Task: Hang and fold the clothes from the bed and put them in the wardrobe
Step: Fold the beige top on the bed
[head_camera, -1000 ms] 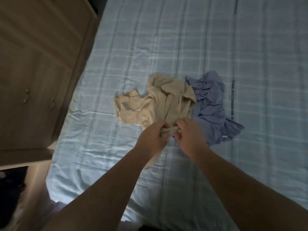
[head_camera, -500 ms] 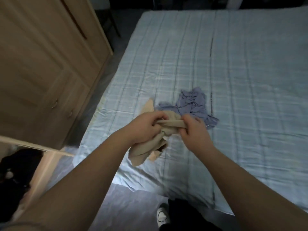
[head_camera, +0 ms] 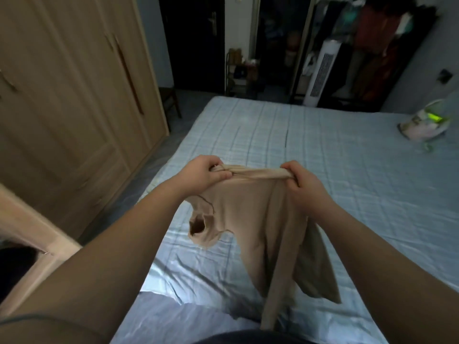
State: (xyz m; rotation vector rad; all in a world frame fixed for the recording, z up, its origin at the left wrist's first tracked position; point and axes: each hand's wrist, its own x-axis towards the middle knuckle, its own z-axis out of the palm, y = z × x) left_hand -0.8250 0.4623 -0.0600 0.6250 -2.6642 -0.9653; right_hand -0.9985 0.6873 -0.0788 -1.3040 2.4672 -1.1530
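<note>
One beige garment (head_camera: pixel 250 219) hangs in the air over the near part of the bed (head_camera: pixel 347 182), stretched by its top edge between two hands held apart. The left hand (head_camera: pixel 203 173) has its fingers curled round one bunched end of that edge, and the right hand (head_camera: pixel 301 184) grips the other end in the same way, so the band of cloth between them is pulled taut and nearly level. Below the edge the cloth falls in loose folds toward the person. One sleeve opening (head_camera: pixel 197 225) gapes on the left side, and a long strip trails lowest on the right, down to the near edge of the bed. The bed carries one pale blue checked sheet, creased near the garment. One white and green object (head_camera: pixel 424 122) lies on its far right part, well apart from the garment; it is too blurred to name. One light wooden wardrobe (head_camera: pixel 74 95) stands along the left of the bed, doors closed. Beyond the foot of the bed stand one white tower fan (head_camera: pixel 321 73) and a rack of hanging clothes (head_camera: pixel 377 33).
</note>
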